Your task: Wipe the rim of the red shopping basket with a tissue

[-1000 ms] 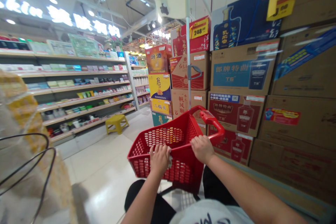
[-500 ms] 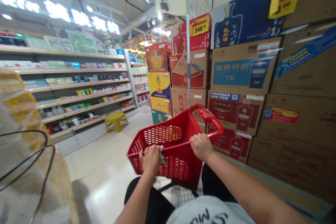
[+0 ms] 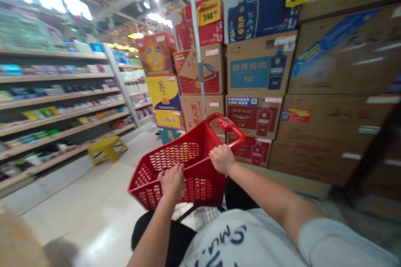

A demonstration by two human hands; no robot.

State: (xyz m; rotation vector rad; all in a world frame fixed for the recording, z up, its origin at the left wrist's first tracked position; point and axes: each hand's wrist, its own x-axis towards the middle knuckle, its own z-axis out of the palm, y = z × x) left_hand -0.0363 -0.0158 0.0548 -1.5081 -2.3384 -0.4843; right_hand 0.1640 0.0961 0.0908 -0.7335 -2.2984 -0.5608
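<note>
A red plastic shopping cart (image 3: 206, 190) stands right in front of my legs, turned sideways with its red handle toward the right. My left hand (image 3: 173, 179) is closed over the near rim, around the middle of the basket. Farther right, my right hand (image 3: 222, 158) grips the same rim close to the handle end. Through the perforated walls little of the basket's inside shows. Something white was in my left hand's grip earlier; now the hand mostly hides it.
Stacked liquor cartons (image 3: 261, 64) rise behind the cart and along the right. A metal pole (image 3: 196, 37) stands before them. At left are shelves (image 3: 62, 77) of small packaged goods, with a yellow stool (image 3: 106, 148) on the pale floor (image 3: 94, 204).
The view has swung to the right, so shelves, stool and cartons shift left in it. Both hands keep their hold on the cart's rim.
</note>
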